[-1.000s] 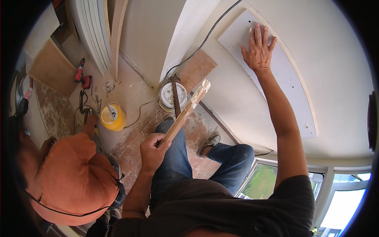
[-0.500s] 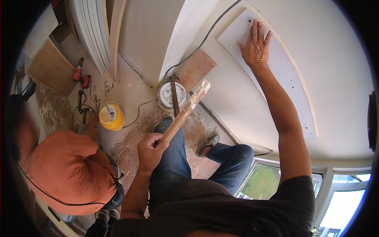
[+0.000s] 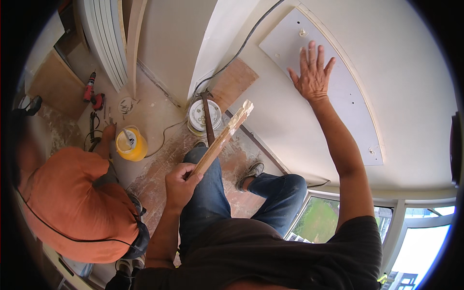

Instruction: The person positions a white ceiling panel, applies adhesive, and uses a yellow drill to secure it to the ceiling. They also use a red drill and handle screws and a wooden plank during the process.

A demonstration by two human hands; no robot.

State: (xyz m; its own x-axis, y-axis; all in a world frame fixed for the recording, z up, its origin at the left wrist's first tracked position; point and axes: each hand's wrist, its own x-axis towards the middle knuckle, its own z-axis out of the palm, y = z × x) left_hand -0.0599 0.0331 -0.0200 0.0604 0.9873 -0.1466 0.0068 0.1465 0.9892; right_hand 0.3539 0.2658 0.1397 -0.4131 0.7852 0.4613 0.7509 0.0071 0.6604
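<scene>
My left hand (image 3: 181,186) is closed around the near end of a wooden stick (image 3: 215,151), held slanting up and away. A lump of whitish paste coats its far end. My right hand (image 3: 313,75) is spread with fingers apart over a pale curved panel (image 3: 353,89) on the wall; whether the palm touches it I cannot tell. Beyond the fingertips a dab of whitish paste (image 3: 303,33) shows on the panel, with a small dark hole near it. Another dab (image 3: 371,151) sits close to the panel's near end.
A hammer (image 3: 208,118) lies across a white bucket (image 3: 197,112). Left of it stands a yellow bucket (image 3: 137,151). A co-worker in an orange shirt (image 3: 77,203) crouches at left, near a red drill (image 3: 90,89). A dark cable (image 3: 245,46) runs along the wall; windows (image 3: 316,217) are at lower right.
My right hand has drawn back toward me along the panel and spread its fingers, uncovering the paste dab. The co-worker's arm has shifted toward the tools on the floor. My left hand keeps the stick.
</scene>
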